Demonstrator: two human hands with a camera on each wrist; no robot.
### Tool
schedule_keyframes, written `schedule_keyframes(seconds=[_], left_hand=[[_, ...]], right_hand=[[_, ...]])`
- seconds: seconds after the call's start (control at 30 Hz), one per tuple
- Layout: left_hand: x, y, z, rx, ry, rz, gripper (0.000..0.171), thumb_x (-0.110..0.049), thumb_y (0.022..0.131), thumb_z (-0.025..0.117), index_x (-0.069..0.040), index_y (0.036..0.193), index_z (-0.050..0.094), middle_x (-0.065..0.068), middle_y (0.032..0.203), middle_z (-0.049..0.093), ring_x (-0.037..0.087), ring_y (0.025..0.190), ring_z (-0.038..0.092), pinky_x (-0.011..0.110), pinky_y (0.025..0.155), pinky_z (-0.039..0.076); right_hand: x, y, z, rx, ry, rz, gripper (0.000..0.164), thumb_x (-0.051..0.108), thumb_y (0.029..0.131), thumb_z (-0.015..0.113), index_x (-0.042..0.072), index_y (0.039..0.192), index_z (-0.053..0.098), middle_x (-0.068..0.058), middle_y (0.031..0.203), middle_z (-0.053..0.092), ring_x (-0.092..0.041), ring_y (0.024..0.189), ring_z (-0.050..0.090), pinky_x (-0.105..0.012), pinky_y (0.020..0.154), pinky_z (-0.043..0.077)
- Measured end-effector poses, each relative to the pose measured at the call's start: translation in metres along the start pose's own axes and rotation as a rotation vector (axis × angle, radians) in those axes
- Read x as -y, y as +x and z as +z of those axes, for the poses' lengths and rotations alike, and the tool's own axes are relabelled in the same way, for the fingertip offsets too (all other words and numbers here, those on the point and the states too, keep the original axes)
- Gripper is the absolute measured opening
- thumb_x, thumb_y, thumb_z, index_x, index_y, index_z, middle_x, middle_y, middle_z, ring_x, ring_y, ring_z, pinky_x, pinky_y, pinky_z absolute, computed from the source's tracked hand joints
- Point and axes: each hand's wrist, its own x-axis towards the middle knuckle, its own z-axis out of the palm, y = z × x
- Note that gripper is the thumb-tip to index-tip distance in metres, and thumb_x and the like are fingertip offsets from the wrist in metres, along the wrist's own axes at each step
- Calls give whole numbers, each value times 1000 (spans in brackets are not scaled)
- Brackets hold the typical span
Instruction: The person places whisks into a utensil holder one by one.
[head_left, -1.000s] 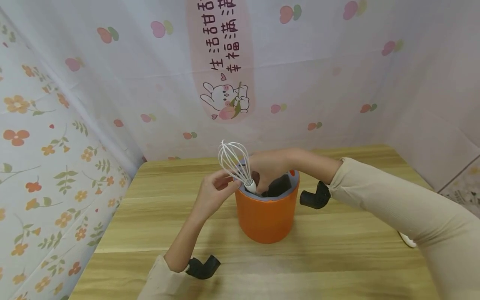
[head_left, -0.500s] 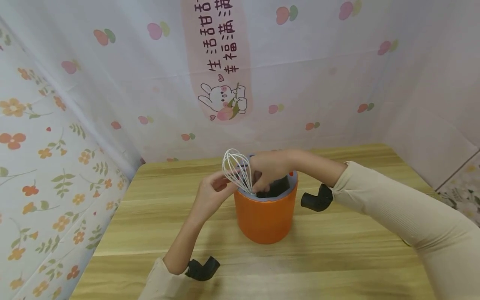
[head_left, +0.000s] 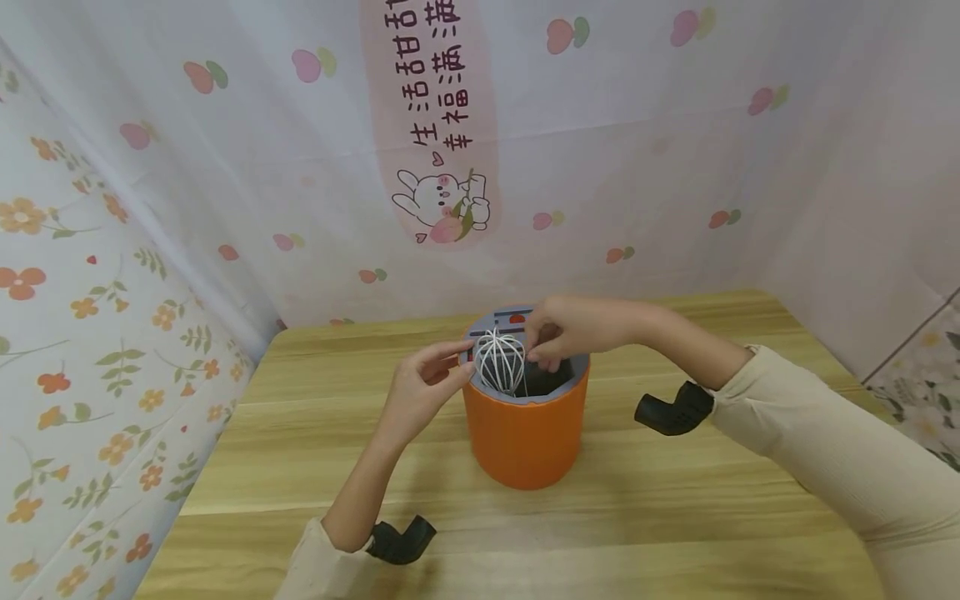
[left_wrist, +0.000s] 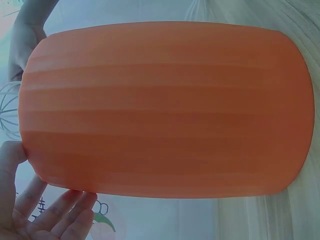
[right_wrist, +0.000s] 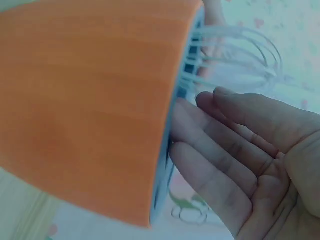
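Observation:
An orange utensil holder (head_left: 527, 437) with a grey slotted top stands upright on the table. A white wire whisk (head_left: 500, 364) sits in it, its wire loops sticking out above the rim and its handle hidden inside. My left hand (head_left: 422, 385) grips the holder's upper left side, thumb at the rim and fingers round the side, as the left wrist view shows. To the right of the whisk, my right hand (head_left: 573, 329) hovers over the opening with loosely bent fingers and holds nothing. In the right wrist view its fingertips (right_wrist: 186, 155) are close to the rim.
The holder stands towards the back of a wooden table (head_left: 315, 467). A printed curtain (head_left: 622, 150) hangs behind it, and a floral cloth (head_left: 97, 333) hangs at the left. A black angled piece (head_left: 675, 410) is on each wrist.
The whisk has gone down into the holder, handle first. My right hand has let go of it and moved a little to the right. The left hand stays at the holder.

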Motion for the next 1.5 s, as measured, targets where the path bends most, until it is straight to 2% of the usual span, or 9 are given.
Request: schedule_keyframes(seconds=[0.07, 0.33, 0.53, 0.77, 1.03, 1.33, 1.5], left_hand=[[-4, -1, 0, 0, 4, -6, 32, -3, 84, 64, 4, 116, 61, 16, 122, 56, 32, 110, 54, 41, 95, 42], [-4, -2, 0, 6, -11, -12, 33, -3, 85, 64, 4, 116, 61, 17, 123, 55, 34, 111, 53, 43, 95, 41], [-3, -2, -1, 0, -9, -20, 32, -5, 85, 64, 1, 117, 61, 15, 123, 55, 32, 111, 53, 42, 95, 41], [-2, -2, -1, -2, -14, -11, 32, -4, 85, 64, 3, 116, 61, 16, 122, 55, 33, 111, 53, 43, 96, 40], [-3, -2, -1, 4, -5, -20, 33, -4, 85, 64, 2, 117, 61, 15, 123, 55, 32, 112, 53, 40, 96, 41], [-2, -2, 1, 4, -3, -14, 32, -5, 85, 64, 1, 117, 61, 15, 123, 55, 31, 111, 54, 41, 95, 41], [-3, -2, 1, 1, 7, -16, 33, -6, 85, 64, 0, 117, 61, 14, 123, 55, 30, 111, 54, 41, 96, 41]], right_hand=[[-3, -8, -3, -37, 13, 3, 8, 3, 88, 59, -3, 89, 64, -8, 82, 63, -19, 73, 65, -29, 68, 54], [-22, -40, -12, -193, 72, 40, 12, 6, 87, 62, -3, 94, 65, -9, 84, 66, -20, 77, 65, -33, 73, 53], [-43, -65, -18, -276, 90, 134, 17, 10, 87, 62, -3, 98, 64, -7, 84, 67, -19, 77, 65, -32, 76, 52], [-79, -97, -19, -345, 166, 249, 24, 10, 88, 61, -10, 102, 60, -12, 87, 68, -21, 79, 66, -30, 72, 53], [-117, -133, -17, -406, 217, 409, 31, 17, 91, 58, -10, 107, 57, -14, 93, 67, -19, 82, 66, -32, 72, 53], [-162, -174, -5, -475, 259, 483, 31, 13, 92, 56, -15, 106, 58, -18, 92, 67, -20, 80, 66, -31, 70, 54], [-186, -195, 2, -466, 280, 539, 35, 11, 92, 56, -19, 109, 54, -22, 95, 65, -16, 80, 66, -31, 70, 54]])
